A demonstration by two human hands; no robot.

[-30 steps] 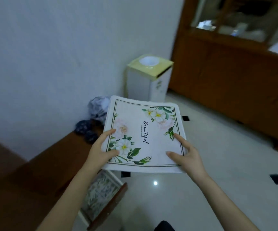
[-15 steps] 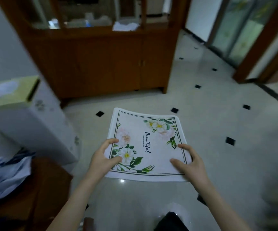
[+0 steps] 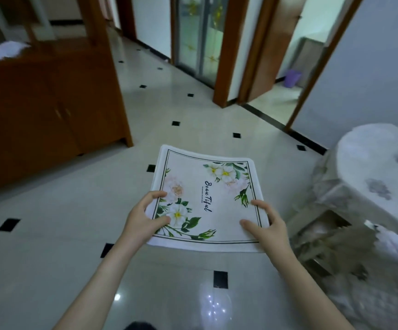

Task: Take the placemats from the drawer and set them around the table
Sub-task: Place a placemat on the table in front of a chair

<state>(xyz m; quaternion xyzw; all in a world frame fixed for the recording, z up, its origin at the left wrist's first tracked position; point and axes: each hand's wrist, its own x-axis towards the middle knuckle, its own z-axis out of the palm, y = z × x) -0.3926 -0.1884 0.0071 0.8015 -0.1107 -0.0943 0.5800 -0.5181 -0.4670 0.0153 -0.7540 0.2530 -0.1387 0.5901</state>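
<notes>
Head view looks down on a stack of placemats (image 3: 207, 201) held flat above the floor (image 3: 74, 210), at the centre of the frame. Both hands grasp its near edge: the left hand (image 3: 143, 220) clamps the corner at 7 o'clock with the thumb on top by a white flower, and the right hand (image 3: 268, 225) clamps the corner at 5 o'clock, thumb and forefinger pressed on the printed border. The top mat shows a green line frame, flowers in two corners and dark script down the middle; its far edge curls slightly upward.

At 3 o'clock stands the counter (image 3: 379, 172) under a pale patterned cloth, well apart from the mats. Between them, at 4 o'clock, sits a chair (image 3: 324, 236), blurred, partly tucked under the cloth. At 9 to 10 o'clock a brown wooden cabinet (image 3: 50, 110) fills the left side. At 12 o'clock is a glass sliding door (image 3: 198, 34), and at 1 o'clock an open doorway with a purple bin (image 3: 292, 78) beyond. White tiles with small black squares lie underfoot.
</notes>
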